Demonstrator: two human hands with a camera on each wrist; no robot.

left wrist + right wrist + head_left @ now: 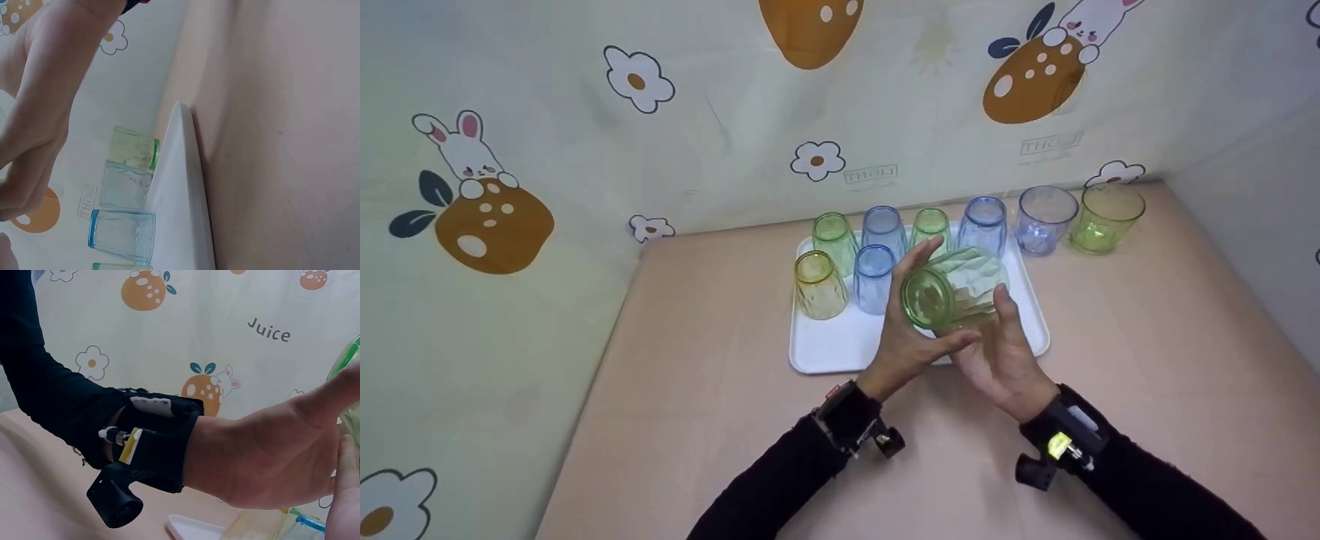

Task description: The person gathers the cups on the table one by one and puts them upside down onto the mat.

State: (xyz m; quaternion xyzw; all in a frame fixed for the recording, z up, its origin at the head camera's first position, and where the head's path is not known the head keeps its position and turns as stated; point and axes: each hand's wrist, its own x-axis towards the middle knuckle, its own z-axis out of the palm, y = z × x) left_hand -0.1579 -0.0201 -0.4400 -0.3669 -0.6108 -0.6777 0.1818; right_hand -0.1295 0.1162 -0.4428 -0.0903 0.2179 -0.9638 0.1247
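Note:
Both hands hold a green glass (927,298) above the tray, tilted on its side with its round base facing left. My left hand (906,346) grips it near the base, the fingers behind and the thumb stretched below. Around the wider end, my right hand (1006,367) holds the glass with its thumb on the near side. In the right wrist view only a sliver of the green glass (353,422) shows beside the right hand (270,455). The left hand (42,107) fills the upper left of the left wrist view, its fingertips partly cut off.
Behind the hands, a white tray (829,352) bears several narrow-end-up glasses, among them a yellow glass (820,289) and a blue glass (873,283). A wide blue glass (1046,217) and a yellow-green glass (1108,221) stand upright right of the tray, near the patterned wall covering.

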